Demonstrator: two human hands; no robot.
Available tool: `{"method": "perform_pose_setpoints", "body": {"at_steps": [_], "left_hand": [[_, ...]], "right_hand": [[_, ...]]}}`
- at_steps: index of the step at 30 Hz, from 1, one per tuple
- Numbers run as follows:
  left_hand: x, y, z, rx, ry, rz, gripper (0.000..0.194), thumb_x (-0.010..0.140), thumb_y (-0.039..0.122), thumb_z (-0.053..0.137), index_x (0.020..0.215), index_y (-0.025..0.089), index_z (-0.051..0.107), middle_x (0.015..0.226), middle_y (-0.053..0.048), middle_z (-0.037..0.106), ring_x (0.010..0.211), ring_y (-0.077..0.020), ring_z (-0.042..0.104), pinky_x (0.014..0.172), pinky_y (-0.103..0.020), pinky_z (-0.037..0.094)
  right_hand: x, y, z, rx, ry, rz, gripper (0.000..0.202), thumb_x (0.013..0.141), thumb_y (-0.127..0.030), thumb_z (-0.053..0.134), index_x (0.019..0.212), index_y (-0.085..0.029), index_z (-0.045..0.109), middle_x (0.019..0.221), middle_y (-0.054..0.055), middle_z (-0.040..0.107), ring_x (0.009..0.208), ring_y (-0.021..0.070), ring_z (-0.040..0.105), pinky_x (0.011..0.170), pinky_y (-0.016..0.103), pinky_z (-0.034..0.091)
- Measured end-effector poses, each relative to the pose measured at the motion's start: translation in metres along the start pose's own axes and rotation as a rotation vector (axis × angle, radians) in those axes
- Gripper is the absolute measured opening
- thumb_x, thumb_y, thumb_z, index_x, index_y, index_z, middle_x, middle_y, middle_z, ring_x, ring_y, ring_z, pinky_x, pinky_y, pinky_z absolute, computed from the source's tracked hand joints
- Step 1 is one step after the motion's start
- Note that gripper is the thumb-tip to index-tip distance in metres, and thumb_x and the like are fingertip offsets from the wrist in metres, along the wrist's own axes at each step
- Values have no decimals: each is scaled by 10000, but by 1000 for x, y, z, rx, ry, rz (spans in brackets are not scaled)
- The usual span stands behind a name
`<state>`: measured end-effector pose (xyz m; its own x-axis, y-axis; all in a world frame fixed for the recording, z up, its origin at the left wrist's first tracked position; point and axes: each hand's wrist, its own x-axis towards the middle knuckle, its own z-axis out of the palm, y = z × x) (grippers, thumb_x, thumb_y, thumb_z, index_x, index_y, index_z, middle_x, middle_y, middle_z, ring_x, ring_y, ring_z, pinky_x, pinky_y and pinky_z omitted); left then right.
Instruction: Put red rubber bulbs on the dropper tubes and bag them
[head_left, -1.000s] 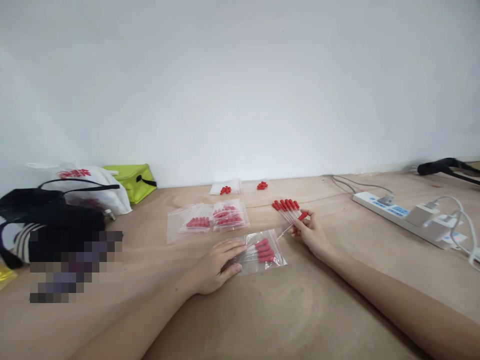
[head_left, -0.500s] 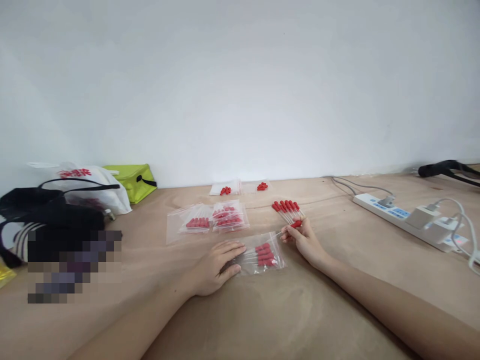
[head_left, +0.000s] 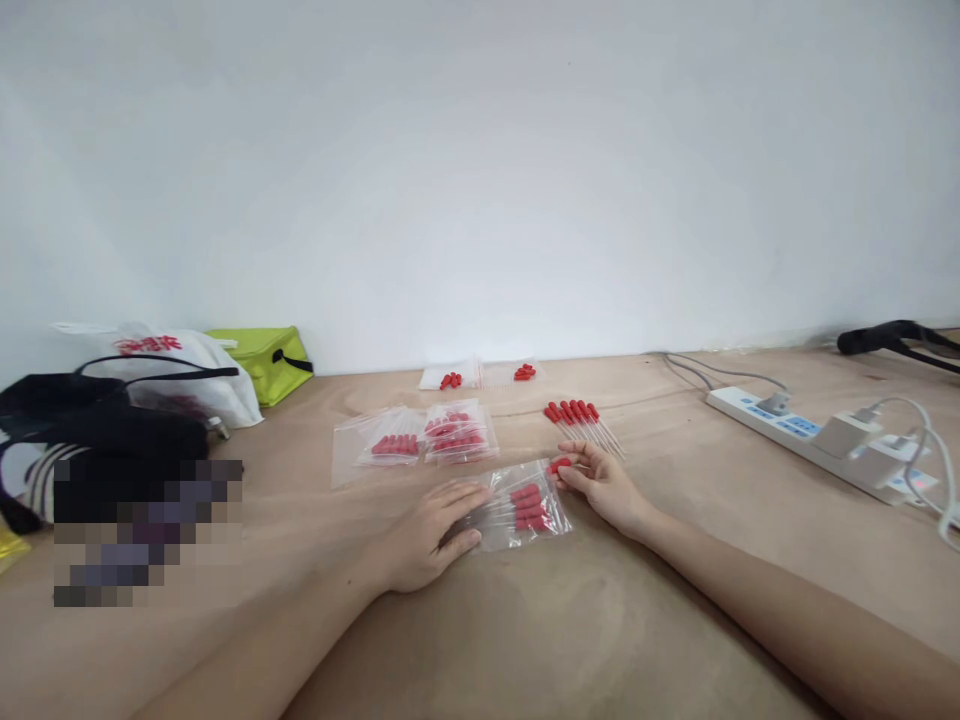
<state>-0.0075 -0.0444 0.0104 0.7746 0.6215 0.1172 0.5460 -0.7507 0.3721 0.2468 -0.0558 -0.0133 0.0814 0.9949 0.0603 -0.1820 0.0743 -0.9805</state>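
My left hand lies with its fingers apart over the left end of a clear zip bag, pressing it on the table. Inside the bag lie several droppers with red bulbs. At the bag's right opening, my right hand pinches another dropper by its red bulb; its thin stem reaches into the bag. Several loose droppers lie fanned out just behind my right hand. Filled zip bags are piled behind the left hand, beside another bag.
Two small bags with red bulbs lie near the wall. A white power strip with plugs and cables is at the right. A green bag, a white plastic bag and a black bag stand at the left.
My right hand has moved the pinched dropper leftward, and its stem has entered the bag. The left hand has stayed in place.
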Motion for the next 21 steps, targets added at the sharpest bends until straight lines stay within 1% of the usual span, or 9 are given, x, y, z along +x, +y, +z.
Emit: {"method": "perform_pose_setpoints", "body": {"at_steps": [2,4,7,9,12,15,18,19,21], "left_hand": [[0,-1,0,-4,3,12,435,856,323,397,1284,269,339,1312,-24,401,1198,-209,352,992,-401,296],[0,-1,0,-2,-1,18,433,858,318,392,1285,273,335,1310,-24,403,1196,-205,354,990,-400,300],[0,0,0,6,0,18,428,856,310,395,1279,269,347,1304,-29,412,1193,-206,360,986,-400,305],[1,1,-1,8,2,12,423,852,305,400,1272,258,363,1301,-34,416,1193,-207,360,988,-398,305],[1,2,-2,18,-7,2,424,851,297,399,1270,238,369,1299,-44,417,1195,-208,357,989,-399,304],[1,3,-3,34,-14,0,431,853,285,393,1280,237,354,1303,-48,410,1196,-208,354,986,-406,306],[1,3,-3,42,-19,-1,423,857,281,383,1278,242,358,1309,-51,402,1201,-212,347,986,-414,303],[1,3,-3,44,-23,-2,419,859,282,381,1276,243,363,1313,-51,397,1204,-215,343,987,-417,301],[1,4,-3,48,-30,-3,410,861,285,376,1270,250,373,1322,-48,386,1210,-219,334,988,-420,298]], "right_hand": [[0,0,1,-41,-87,1,402,528,-345,710,794,-193,451,670,-48,572,488,72,545,482,210,451],[2,2,2,-122,-167,18,374,548,-370,695,756,-185,446,639,-55,572,360,38,459,350,176,369],[7,6,6,-224,-168,38,359,565,-419,670,724,-173,463,585,-50,576,312,35,401,285,160,298],[11,10,10,-280,-126,19,343,569,-431,663,709,-162,502,573,-27,591,371,65,464,318,172,343],[16,13,16,-393,-87,-60,289,603,-419,640,676,-144,586,601,18,628,500,121,556,443,218,433],[17,12,19,-451,-151,-90,282,694,-417,550,671,-150,636,621,29,644,594,162,595,544,264,471],[16,9,20,-441,-297,-81,309,749,-409,473,715,-156,647,632,20,634,619,156,596,572,273,479],[16,9,19,-456,-311,-95,296,749,-399,475,729,-157,644,647,19,629,621,147,591,571,263,476],[17,8,16,-518,-211,-134,250,737,-375,503,748,-158,626,663,15,612,595,123,568,537,228,458]]}}
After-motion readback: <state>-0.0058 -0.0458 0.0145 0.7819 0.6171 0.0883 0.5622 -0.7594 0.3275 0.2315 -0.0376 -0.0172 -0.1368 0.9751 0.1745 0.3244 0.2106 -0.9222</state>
